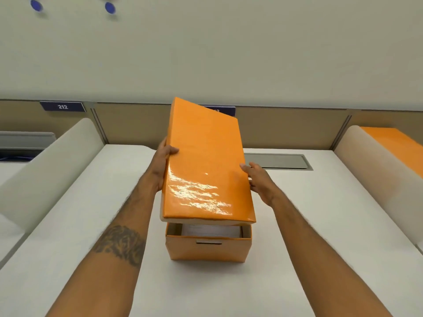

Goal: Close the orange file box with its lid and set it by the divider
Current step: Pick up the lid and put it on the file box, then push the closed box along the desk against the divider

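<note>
Two hands, left (pixel 161 165) and right (pixel 259 180), each grip closed on a long side of the orange lid (pixel 206 161), tilted above the open orange box (pixel 207 247) on the white surface (pixel 297 225), between dividers.

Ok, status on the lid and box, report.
Left hand and right hand grip lid by its long sides. Lid tilted above open orange box, not seated. Nothing blocking.
</note>
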`<state>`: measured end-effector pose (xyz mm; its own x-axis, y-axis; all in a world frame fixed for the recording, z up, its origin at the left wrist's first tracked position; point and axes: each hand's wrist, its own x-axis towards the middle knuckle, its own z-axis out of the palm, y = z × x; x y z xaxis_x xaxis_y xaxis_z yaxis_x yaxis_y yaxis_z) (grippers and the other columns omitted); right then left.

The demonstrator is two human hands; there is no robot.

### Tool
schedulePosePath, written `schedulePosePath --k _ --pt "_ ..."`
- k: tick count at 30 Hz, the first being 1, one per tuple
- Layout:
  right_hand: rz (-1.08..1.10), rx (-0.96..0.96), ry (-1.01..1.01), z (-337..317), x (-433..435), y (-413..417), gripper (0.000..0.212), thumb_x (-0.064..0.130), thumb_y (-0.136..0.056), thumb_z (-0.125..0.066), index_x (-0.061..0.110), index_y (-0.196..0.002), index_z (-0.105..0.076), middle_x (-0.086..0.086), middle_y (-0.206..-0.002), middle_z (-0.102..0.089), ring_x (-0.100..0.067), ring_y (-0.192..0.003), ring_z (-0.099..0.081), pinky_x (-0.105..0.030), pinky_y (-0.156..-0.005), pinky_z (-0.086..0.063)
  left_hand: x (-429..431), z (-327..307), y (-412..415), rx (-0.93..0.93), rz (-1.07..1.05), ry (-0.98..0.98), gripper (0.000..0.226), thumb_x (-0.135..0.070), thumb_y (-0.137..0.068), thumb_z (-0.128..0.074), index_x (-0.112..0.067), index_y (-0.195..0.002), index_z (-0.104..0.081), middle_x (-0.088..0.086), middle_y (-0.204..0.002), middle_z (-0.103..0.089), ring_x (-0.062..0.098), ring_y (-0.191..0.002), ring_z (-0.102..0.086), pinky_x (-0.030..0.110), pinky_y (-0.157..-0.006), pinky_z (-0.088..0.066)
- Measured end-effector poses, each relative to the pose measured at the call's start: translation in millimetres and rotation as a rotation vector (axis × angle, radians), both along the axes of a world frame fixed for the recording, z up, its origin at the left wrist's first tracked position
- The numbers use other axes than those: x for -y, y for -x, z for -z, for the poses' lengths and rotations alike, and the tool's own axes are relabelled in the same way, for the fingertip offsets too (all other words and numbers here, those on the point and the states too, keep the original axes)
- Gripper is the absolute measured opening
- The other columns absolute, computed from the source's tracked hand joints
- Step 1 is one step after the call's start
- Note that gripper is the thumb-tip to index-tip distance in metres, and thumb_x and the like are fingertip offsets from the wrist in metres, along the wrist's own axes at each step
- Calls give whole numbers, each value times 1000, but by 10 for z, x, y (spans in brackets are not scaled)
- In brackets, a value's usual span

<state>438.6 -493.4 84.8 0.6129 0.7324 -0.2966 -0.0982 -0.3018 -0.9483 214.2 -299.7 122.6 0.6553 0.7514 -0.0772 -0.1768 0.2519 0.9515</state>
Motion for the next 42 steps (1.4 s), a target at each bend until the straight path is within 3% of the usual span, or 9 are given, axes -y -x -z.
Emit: schedulePosePath --k 4,8,12,15,22,31,35,42 --pt "63 -70 -64 160 -3 -55 53 35 -92 -64 22 -142 -49 -5 -131 -64 -23 -105 -66 -40 -79 -55 -35 265 44 -141 -38 17 50 -36 -91 -64 -23 -139 -53 11 -126 -68 32 -106 -69 51 -85 -58" --pt "167 -115 -82 300 -20 -12 50 28 -90 -67 27 -138 -52 -4 -115 -71 -28 -93 -73 -49 -80 -61 -40 540 59 -367 -112 -86 60 -41 -95 -59 -17 -147 -43 4 -136 -61 21 -109 -66 39 -88 -56" --pt "200 -98 -81 383 -39 44 36 27 -90 -66 28 -126 -62 -2 -114 -72 -24 -94 -72 -46 -79 -60 23 681 20 -420 -57 -135 42 -42 -99 -51 -26 -137 -53 3 -128 -64 25 -107 -67 51 -96 -53" --pt "187 -38 -38 419 -50 87 20 30 -94 -61 29 -114 -64 0 -115 -70 -22 -97 -69 -45 -82 -57 31 723 30 -453 -36 -176 44 -45 -99 -48 -27 -139 -49 2 -129 -63 25 -107 -65 52 -95 -53" --pt "179 -21 4 559 -43 201 28 30 -97 -57 21 -123 -61 -1 -115 -69 -24 -99 -68 -48 -86 -56 -37 849 60 -497 32 -198 50 -49 -99 -46 -27 -144 -42 2 -134 -58 24 -107 -64 46 -89 -54" --pt "183 42 21 613 -95 189 31 30 -98 -58 21 -127 -60 -3 -124 -67 -24 -102 -67 -52 -93 -54 -31 1049 24 -554 19 -167 53 -49 -101 -37 -25 -149 -36 5 -141 -53 30 -118 -59 54 -99 -49" --pt "202 73 12 615 -120 197 51 30 -99 -56 22 -147 -42 5 -129 -58 -23 -111 -62 -49 -96 -52 -55 1069 -9 -549 25 -140 52 -50 -101 -36 -26 -148 -37 5 -141 -54 30 -117 -59 54 -98 -49" --pt "217 103 -10 629 -134 178 46 31 -99 -56 22 -143 -48 0 -129 -62 -26 -109 -63 -52 -95 -52 -109 1084 -67 -546 13 -120 51 -49 -101 -38 -26 -147 -39 4 -138 -55 29 -112 -61 51 -93 -50"
